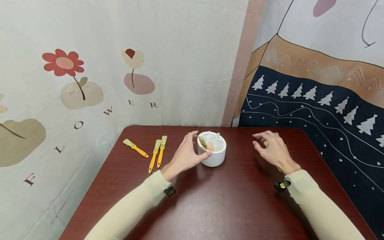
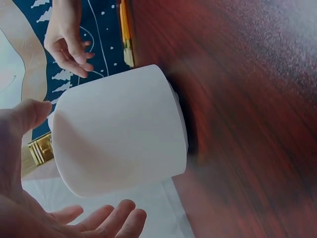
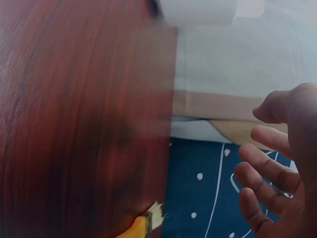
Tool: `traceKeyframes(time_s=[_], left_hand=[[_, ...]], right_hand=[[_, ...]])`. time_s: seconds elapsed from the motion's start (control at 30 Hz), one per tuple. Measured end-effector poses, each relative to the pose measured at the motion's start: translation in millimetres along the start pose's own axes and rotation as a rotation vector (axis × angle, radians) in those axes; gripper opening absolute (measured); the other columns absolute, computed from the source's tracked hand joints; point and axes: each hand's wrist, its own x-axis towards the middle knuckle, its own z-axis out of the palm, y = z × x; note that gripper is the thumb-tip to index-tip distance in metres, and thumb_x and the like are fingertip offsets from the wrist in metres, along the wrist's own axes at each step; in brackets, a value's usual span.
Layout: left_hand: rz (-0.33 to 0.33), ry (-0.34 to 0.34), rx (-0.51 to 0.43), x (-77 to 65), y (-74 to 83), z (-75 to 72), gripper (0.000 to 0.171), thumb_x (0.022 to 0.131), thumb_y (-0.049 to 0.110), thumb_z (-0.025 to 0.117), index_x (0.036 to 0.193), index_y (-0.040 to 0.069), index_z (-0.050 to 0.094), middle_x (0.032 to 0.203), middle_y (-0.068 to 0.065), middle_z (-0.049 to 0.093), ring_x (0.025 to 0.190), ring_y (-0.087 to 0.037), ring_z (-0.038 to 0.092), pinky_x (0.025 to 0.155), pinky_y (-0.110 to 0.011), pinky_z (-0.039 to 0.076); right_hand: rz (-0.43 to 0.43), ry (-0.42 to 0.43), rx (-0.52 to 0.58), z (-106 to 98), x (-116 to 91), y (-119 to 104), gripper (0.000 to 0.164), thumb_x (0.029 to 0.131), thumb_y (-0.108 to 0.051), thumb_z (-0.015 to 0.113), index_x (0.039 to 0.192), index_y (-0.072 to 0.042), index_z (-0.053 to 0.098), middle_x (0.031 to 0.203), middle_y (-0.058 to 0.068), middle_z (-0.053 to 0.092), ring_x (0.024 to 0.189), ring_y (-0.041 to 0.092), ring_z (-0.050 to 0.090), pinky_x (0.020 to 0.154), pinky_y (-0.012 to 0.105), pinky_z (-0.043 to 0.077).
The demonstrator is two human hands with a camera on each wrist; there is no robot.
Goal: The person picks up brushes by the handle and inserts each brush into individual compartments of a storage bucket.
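A white round holder (image 1: 213, 158) with several compartments stands near the table's far edge. A paintbrush (image 1: 202, 142) leans in its left side, bristle end up; its metal ferrule (image 2: 41, 149) shows past the rim in the left wrist view. My left hand (image 1: 187, 153) is at the holder's left side, thumb by the near rim, fingers loosely spread. To the right, my right hand (image 1: 273, 149) hovers with relaxed fingers and nothing in them. Under it lie yellow-handled paintbrushes (image 2: 125, 29), mostly hidden by the hand in the head view; one brush (image 3: 141, 225) shows in the right wrist view.
On the left of the dark red table (image 1: 210, 206) lie a slanted yellow paintbrush (image 1: 136, 148) and two side-by-side ones, a nearer brush (image 1: 154, 156) and a farther brush (image 1: 162, 151). A printed cloth (image 1: 186, 66) hangs behind the table.
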Motion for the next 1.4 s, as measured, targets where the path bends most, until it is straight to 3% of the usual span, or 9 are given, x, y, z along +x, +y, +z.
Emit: traceKeyframes(time_s=[0.2, 0.4, 0.7, 1.0, 1.23, 1.4], left_hand=[[-0.012, 0.022, 0.026, -1.1, 0.3, 3.8, 0.104, 0.091, 0.059, 0.096, 0.171, 0.016, 0.046, 0.163, -0.012, 0.062, 0.140, -0.032, 0.071, 0.107, -0.060, 0.063], [-0.018, 0.030, 0.016, -0.1, 0.6, 5.6, 0.102, 0.090, 0.061, 0.096, 0.168, 0.017, 0.047, 0.162, -0.012, 0.063, 0.131, -0.035, 0.071, 0.100, -0.057, 0.062], [-0.035, 0.033, 0.045, 0.0, 1.6, 7.6, 0.096, 0.091, 0.061, 0.094, 0.165, 0.018, 0.050, 0.149, -0.006, 0.066, 0.112, -0.024, 0.068, 0.089, -0.046, 0.058], [-0.012, 0.026, 0.050, 0.5, 1.6, 5.8, 0.093, 0.092, 0.059, 0.093, 0.164, 0.016, 0.051, 0.148, -0.009, 0.066, 0.115, -0.027, 0.068, 0.092, -0.049, 0.061], [0.005, 0.014, 0.038, 0.7, -0.4, 4.7, 0.090, 0.094, 0.058, 0.091, 0.164, 0.016, 0.052, 0.160, -0.012, 0.064, 0.130, -0.034, 0.070, 0.103, -0.059, 0.063], [0.031, -0.003, 0.031, 1.8, -2.8, 3.3, 0.085, 0.097, 0.053, 0.089, 0.163, 0.014, 0.052, 0.161, -0.014, 0.063, 0.132, -0.035, 0.067, 0.109, -0.058, 0.061]], right_hand=[[0.010, -0.028, -0.002, 0.0, -2.6, 10.1, 0.036, 0.109, -0.025, 0.079, 0.143, -0.012, 0.080, 0.137, 0.016, 0.075, 0.122, 0.043, 0.074, 0.091, 0.070, 0.063], [0.028, -0.043, -0.006, 0.2, -2.3, 18.1, 0.037, 0.108, -0.026, 0.080, 0.142, -0.012, 0.080, 0.141, 0.017, 0.073, 0.122, 0.042, 0.073, 0.093, 0.070, 0.063], [0.061, -0.073, -0.026, 0.7, -4.2, 29.4, 0.039, 0.107, -0.026, 0.082, 0.144, -0.011, 0.080, 0.144, 0.020, 0.072, 0.119, 0.043, 0.073, 0.095, 0.072, 0.063], [0.071, -0.100, -0.057, -0.3, -4.0, 39.6, 0.042, 0.106, -0.024, 0.084, 0.144, -0.008, 0.079, 0.143, 0.021, 0.070, 0.114, 0.041, 0.074, 0.092, 0.070, 0.065], [0.099, -0.153, -0.059, 0.1, -6.4, 45.7, 0.046, 0.105, -0.022, 0.085, 0.147, -0.006, 0.077, 0.160, 0.029, 0.061, 0.119, 0.045, 0.075, 0.099, 0.072, 0.064], [0.128, -0.168, -0.069, 0.6, -6.9, 50.0, 0.047, 0.105, -0.021, 0.085, 0.148, -0.004, 0.076, 0.150, 0.031, 0.067, 0.115, 0.044, 0.074, 0.096, 0.068, 0.066]])
